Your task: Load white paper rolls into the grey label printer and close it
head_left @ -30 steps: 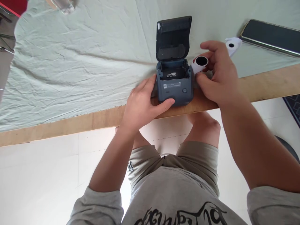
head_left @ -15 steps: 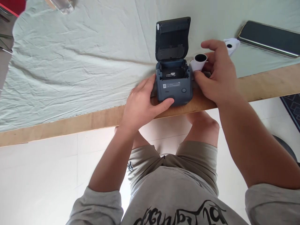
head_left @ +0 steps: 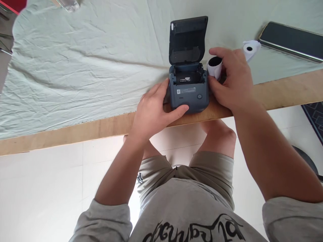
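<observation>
A small dark blue-grey thermal printer (head_left: 188, 97) stands at the table's near edge, its lid (head_left: 188, 40) flipped up and its paper compartment showing no roll. My left hand (head_left: 156, 109) grips it, fingers along the left side and thumb across the front. Just right of the printer, my right hand (head_left: 233, 77) holds a white paper roll (head_left: 214, 69) with a dark hollow core facing up. The thumb presses on its near side and the index finger reaches over behind it; the other fingers are partly hidden. A second, thinner paper roll (head_left: 252, 50) lies beyond the right hand.
A black smartphone (head_left: 292, 40) lies at the right on the pale green cloth (head_left: 88, 67). A clear object (head_left: 70, 5) is cut off at the top left. The wooden table edge (head_left: 75, 131) runs along the front, above my legs.
The paper roll in my right hand has come more upright, and my right index finger has moved left, closer to it. My left hand stays on the printer.
</observation>
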Action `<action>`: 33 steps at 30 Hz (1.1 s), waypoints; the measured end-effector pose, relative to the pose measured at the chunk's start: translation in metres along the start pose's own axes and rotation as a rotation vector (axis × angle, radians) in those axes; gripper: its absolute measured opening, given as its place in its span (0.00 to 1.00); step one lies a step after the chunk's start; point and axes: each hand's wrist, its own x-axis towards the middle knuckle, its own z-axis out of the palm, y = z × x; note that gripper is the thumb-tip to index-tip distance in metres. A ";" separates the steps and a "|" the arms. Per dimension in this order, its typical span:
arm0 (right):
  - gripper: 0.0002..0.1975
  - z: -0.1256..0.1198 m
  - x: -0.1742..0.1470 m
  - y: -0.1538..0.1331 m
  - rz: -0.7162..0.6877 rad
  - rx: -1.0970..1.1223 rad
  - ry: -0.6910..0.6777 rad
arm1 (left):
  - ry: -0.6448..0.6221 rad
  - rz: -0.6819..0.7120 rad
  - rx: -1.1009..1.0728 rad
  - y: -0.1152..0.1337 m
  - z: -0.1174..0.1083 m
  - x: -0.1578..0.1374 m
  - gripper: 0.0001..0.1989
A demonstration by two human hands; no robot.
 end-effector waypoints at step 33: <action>0.33 0.006 0.012 -0.034 -0.210 0.379 -0.271 | 0.018 0.196 0.002 -0.009 0.002 -0.004 0.29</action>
